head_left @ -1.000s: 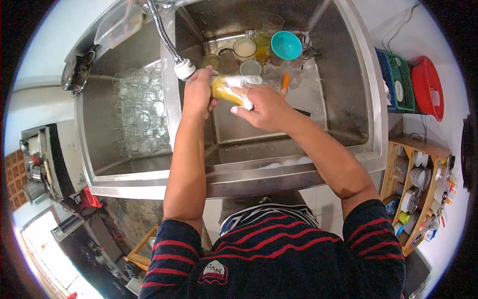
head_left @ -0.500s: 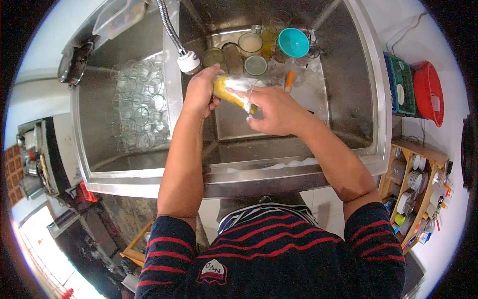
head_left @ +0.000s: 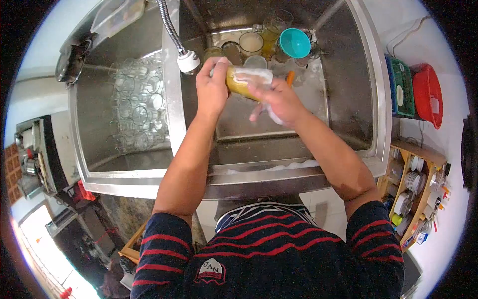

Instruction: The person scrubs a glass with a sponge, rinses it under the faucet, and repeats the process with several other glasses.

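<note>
A soapy glass with something yellow showing inside it (head_left: 244,83) is held sideways over the right sink basin. My left hand (head_left: 213,87) is closed round its left end. My right hand (head_left: 278,99), foamy and blurred by motion, is at the glass's right end with its fingers apart, the thumb side touching the glass. Behind the hands, several glasses (head_left: 251,43) stand at the back of the basin beside a turquoise bowl (head_left: 295,43). An orange-handled item (head_left: 290,78) lies just right of the glass.
Many clear glasses (head_left: 142,99) fill part of the left basin. A faucet head (head_left: 188,62) on a flexible hose hangs over the sink divider. Foam lies on the sink's front rim (head_left: 284,174). To the right are a red basin (head_left: 427,94), a green basket (head_left: 404,89) and a dish rack (head_left: 411,184).
The glass and my left hand have moved slightly right, and the glass is now more level. My right hand has shifted right along the glass, its fingers more spread.
</note>
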{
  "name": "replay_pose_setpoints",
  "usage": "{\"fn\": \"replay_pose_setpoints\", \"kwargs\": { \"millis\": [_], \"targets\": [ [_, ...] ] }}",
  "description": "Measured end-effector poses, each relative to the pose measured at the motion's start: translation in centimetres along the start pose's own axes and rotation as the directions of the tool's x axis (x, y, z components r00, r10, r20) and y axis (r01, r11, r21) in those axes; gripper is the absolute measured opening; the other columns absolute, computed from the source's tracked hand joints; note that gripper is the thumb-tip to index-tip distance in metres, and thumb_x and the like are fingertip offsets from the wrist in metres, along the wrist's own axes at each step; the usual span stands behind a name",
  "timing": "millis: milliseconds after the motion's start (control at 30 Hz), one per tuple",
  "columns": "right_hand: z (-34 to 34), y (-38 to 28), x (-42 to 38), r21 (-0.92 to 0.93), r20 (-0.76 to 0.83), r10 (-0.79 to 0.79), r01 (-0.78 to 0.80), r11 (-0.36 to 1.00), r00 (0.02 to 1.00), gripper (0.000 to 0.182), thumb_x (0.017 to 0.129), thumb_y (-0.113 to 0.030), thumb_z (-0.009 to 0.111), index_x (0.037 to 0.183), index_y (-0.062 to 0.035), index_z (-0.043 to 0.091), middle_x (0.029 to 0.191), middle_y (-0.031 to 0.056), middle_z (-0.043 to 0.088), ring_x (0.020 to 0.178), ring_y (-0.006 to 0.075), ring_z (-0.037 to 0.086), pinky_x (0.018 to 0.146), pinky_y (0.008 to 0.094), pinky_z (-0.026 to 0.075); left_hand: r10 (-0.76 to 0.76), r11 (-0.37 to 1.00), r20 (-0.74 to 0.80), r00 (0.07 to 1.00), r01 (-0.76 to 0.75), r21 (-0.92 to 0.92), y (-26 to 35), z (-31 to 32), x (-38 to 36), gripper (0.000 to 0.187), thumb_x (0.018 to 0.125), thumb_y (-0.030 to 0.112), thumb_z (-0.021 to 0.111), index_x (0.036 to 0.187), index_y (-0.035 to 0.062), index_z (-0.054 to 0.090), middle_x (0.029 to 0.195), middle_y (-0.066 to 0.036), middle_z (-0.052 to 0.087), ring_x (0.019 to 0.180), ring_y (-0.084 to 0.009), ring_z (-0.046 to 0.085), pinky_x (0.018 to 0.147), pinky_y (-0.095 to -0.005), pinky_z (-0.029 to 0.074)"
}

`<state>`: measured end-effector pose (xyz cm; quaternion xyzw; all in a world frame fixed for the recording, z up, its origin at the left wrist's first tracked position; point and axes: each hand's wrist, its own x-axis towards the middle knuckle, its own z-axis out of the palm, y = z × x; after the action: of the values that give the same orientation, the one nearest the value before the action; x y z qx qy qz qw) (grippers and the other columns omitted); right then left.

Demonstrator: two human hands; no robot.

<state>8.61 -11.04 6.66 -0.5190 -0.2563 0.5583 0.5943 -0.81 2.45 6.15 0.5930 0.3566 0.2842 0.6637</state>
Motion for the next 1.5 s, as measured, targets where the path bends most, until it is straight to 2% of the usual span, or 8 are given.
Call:
{"fn": "replay_pose_setpoints", "kwargs": {
  "millis": [300,533,733,967,1033,1167,1400,1500],
  "targets": [
    [-0.2,-0.1,-0.1,-0.826,0.288,-0.416,0.444,0.348,0.862,0.04,0.086,-0.023,0.063,0.119,-0.0011,0.056,0.109,0.0156,0.063,0.085,0.0231,0.062,0.078,0.0438,0.049,-0.44,0.85,0.2,0.876,0.478,-0.224,2.0,-1.4,0.4,0.039,0.092,0.04,0.049,0.088,0.0023,0.058,0.06,-0.004,0.055,0.039,-0.0105,0.044,0.032,-0.0232,0.03],
    [0.0,-1.4,-0.7,0.342,0.129,-0.008,-0.037,0.939,0.992,0.03,0.089,-0.018,0.059,0.117,-0.0059,0.059,0.106,0.0056,0.064,0.076,0.0107,0.062,0.06,0.0286,0.051,0.162,0.982,0.076,0.984,-0.153,-0.107,2.1,-0.7,-0.4,0.028,0.091,0.033,0.051,0.088,0.0061,0.057,0.064,-0.005,0.056,0.043,-0.011,0.047,0.033,-0.0233,0.031],
    [-1.2,1.1,0.5,-0.838,0.321,-0.446,0.47,0.277,0.835,0.027,0.085,-0.013,0.06,0.11,-0.0027,0.061,0.092,0.0099,0.067,0.08,0.0207,0.063,0.067,0.0339,0.052,-0.391,0.92,0.143,0.909,0.389,0.04,2.6,-1.5,0.0,0.031,0.091,0.036,0.051,0.095,0.0058,0.056,0.072,-0.004,0.059,0.049,-0.0124,0.052,0.033,-0.0222,0.033],
    [-1.4,-0.5,-0.2,-0.185,0.061,-0.132,0.141,0.972,0.989,0.039,0.079,-0.011,0.062,0.116,0.0007,0.057,0.089,0.0132,0.066,0.078,0.0233,0.064,0.065,0.0361,0.053,-0.204,0.965,0.204,0.957,0.232,-0.125,2.2,-1.6,0.4,0.028,0.088,0.033,0.058,0.085,0.0056,0.06,0.063,-0.002,0.056,0.043,-0.0075,0.045,0.034,-0.0232,0.03],
    [-2.5,0.9,0.5,-0.867,0.423,-0.413,0.492,0.072,0.807,0.04,0.079,-0.006,0.061,0.118,-0.0012,0.056,0.092,0.0043,0.065,0.073,0.0129,0.062,0.057,0.0294,0.053,-0.501,0.838,0.145,0.853,0.52,-0.167,0.4,-0.9,1.0,0.029,0.086,0.034,0.061,0.086,0.0051,0.06,0.06,-0.001,0.053,0.044,-0.0068,0.045,0.034,-0.0225,0.029],
    [0.5,-0.7,-0.4,-0.108,0.136,-0.116,0.131,0.985,0.984,0.042,0.079,-0.01,0.064,0.12,-0.0035,0.056,0.099,0.0073,0.065,0.074,0.014,0.062,0.056,0.0302,0.053,0.005,0.998,-0.013,1.0,-0.005,-0.059,1.0,-0.7,0.3,0.025,0.086,0.031,0.063,0.088,0.0069,0.06,0.057,0.001,0.05,0.045,-0.0063,0.044,0.036,-0.0228,0.03],
    [-3.4,2.9,1.1,-0.806,0.395,-0.489,0.549,0.221,0.777,0.034,0.086,-0.016,0.062,0.118,-0.0053,0.057,0.095,0.0046,0.064,0.066,0.0161,0.06,0.05,0.0288,0.051,-0.62,0.772,0.224,0.752,0.636,0.003,0.7,-2.1,1.7,0.03,0.093,0.028,0.05,0.095,0.0003,0.062,0.085,-0.007,0.064,0.079,-0.0151,0.058,0.075,-0.0243,0.043],
    [1.4,0.1,0.0,-0.581,0.088,-0.421,0.39,0.715,0.903,0.028,0.088,-0.019,0.061,0.112,-0.0046,0.062,0.083,0.0039,0.064,0.058,0.0108,0.056,0.045,0.0268,0.048,-0.17,0.977,0.07,0.983,0.159,0.139,-0.1,-1.4,1.0,0.033,0.091,0.035,0.052,0.092,0.0026,0.061,0.072,-0.005,0.059,0.057,-0.0124,0.052,0.049,-0.0241,0.038]
  ]
}}
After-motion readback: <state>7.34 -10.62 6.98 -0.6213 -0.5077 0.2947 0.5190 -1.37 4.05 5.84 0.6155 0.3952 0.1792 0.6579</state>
